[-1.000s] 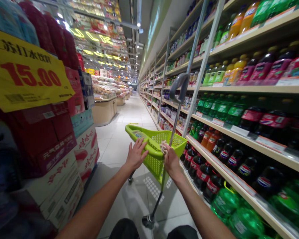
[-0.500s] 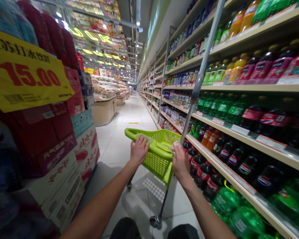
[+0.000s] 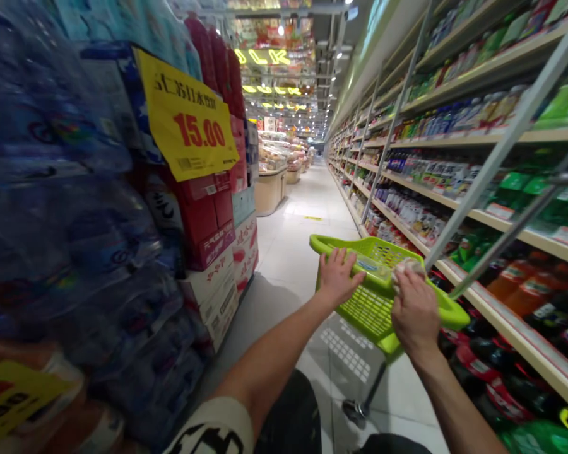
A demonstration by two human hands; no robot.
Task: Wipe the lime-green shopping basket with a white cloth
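Observation:
A lime-green wheeled shopping basket (image 3: 366, 309) stands in the supermarket aisle in front of me, its long grey pull handle (image 3: 497, 154) slanting up to the right. My left hand (image 3: 337, 277) rests on the basket's near rim with the fingers curled over the edge. My right hand (image 3: 413, 309) is closed round a crumpled whitish cloth (image 3: 406, 270) and presses it on the rim near the handle's base.
Shelves of soft-drink bottles (image 3: 525, 296) run along the right. On the left stand wrapped bottle packs (image 3: 76, 208) and stacked red and white cartons (image 3: 218, 252) under a yellow 15.00 price sign (image 3: 189, 126). The tiled aisle floor (image 3: 303, 214) leads ahead to display counters.
The view has swung left and closer to the stacked packs. The basket now sits further right in the picture. Both hands stay on its rim, the right still on the cloth.

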